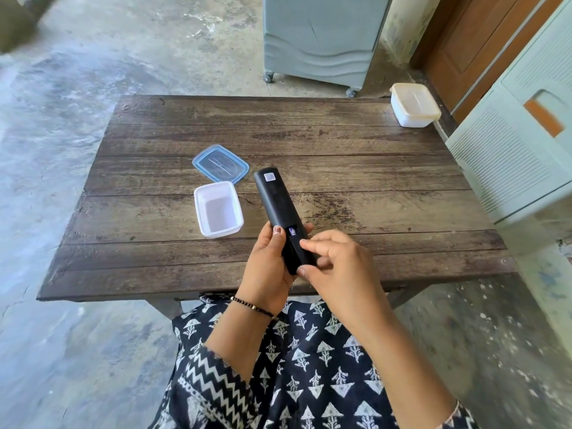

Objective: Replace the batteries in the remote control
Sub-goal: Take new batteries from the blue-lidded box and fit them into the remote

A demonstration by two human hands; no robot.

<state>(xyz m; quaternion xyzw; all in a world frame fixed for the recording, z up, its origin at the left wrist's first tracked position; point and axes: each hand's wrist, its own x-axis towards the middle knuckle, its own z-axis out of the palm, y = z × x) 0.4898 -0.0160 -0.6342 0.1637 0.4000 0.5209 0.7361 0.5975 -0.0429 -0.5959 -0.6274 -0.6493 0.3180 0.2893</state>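
A black remote control is held back side up over the wooden table's near edge, a white sticker at its far end. My left hand grips its lower half from the left, thumb on the back. My right hand pinches the battery cover at the remote's near end between thumb and forefinger. A small gap above the cover shows something purple inside the compartment. No loose batteries are visible.
An open white plastic box stands left of the remote, its blue-rimmed clear lid just behind it. A closed white box sits at the wooden table's far right corner. Cabinets stand behind and right of the table.
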